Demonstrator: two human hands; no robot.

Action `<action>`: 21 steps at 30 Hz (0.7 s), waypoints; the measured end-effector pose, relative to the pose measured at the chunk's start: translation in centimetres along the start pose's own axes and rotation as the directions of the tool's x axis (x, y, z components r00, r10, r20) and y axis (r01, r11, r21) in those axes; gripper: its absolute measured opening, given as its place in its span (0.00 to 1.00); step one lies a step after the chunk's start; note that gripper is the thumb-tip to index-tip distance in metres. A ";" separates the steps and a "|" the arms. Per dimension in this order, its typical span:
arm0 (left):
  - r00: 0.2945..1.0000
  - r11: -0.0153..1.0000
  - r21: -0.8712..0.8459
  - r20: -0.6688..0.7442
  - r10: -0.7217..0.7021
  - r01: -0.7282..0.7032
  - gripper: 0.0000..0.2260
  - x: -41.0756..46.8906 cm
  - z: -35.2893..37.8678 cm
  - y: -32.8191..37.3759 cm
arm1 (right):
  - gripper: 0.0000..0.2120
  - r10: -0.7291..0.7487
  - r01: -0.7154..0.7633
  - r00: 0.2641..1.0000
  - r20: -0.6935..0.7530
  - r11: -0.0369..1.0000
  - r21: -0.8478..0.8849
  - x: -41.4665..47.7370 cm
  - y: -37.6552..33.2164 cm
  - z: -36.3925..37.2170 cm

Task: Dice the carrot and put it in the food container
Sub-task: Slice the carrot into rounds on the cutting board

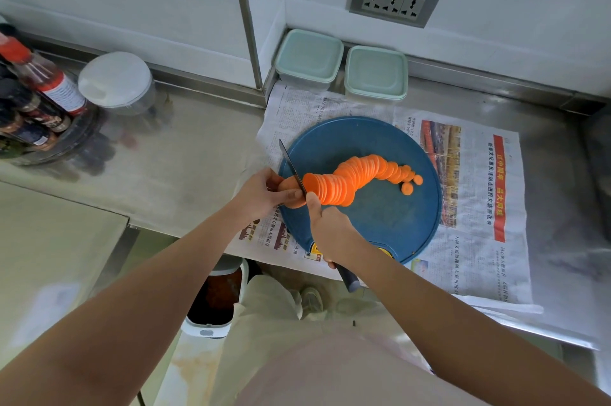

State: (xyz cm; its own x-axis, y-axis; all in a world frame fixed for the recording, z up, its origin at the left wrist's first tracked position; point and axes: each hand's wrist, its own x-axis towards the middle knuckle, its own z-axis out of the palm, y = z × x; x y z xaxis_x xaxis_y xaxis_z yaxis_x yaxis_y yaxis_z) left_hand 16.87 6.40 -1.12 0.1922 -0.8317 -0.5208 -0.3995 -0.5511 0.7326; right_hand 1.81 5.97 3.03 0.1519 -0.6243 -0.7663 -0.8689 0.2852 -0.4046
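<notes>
A long leaning row of orange carrot slices [360, 174] lies across the round blue cutting board [390, 217]. At the row's left end my left hand [264, 192] grips the uncut carrot stub [289, 185] at the board's left edge. My right hand [330, 230] grips a dark-handled knife [292, 167]; its blade stands between the stub and the first slice. Two lidded pale green food containers [309, 58] [376, 73] stand against the wall behind the board, both closed.
A newspaper [479, 207] lies under the board on the steel counter. At the left stand a white-lidded jar [117, 83] and a rack of sauce bottles [36, 98]. A wall socket [393, 0] sits above the containers. A bin [215, 299] is below the counter's edge.
</notes>
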 end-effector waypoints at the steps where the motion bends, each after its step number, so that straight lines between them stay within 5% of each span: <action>1: 1.000 1.000 -0.005 0.001 -0.002 0.002 0.19 0.1 0.0 0.0 | 0.30 -0.028 0.028 1.000 -0.010 0.999 0.015 0.4 -0.3 0.5; 13: 0.999 1.000 -0.010 0.037 -0.029 0.030 0.24 0.5 -0.3 -0.7 | 0.29 0.022 -0.021 0.999 -0.041 0.999 0.035 3.2 0.6 2.1; 18: 0.996 0.998 -0.032 0.076 -0.053 0.056 0.22 0.3 -0.6 -0.5 | 0.28 0.076 -0.130 0.987 0.143 0.896 0.425 3.7 1.6 0.4; 21: 0.990 0.996 -0.051 0.121 -0.071 0.078 0.23 0.4 -0.9 -0.5 | 0.27 -0.065 -0.051 0.983 0.170 0.800 0.598 3.3 2.8 -0.4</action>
State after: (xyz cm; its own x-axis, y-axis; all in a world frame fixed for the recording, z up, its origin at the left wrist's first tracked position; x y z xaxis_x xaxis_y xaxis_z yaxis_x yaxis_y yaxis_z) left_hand 17.91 6.25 -1.29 0.1107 -0.7762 -0.6207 -0.3369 -0.6169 0.7113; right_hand -0.28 4.40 -0.43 0.2862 -0.5085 -0.8121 -0.4206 0.6949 -0.5833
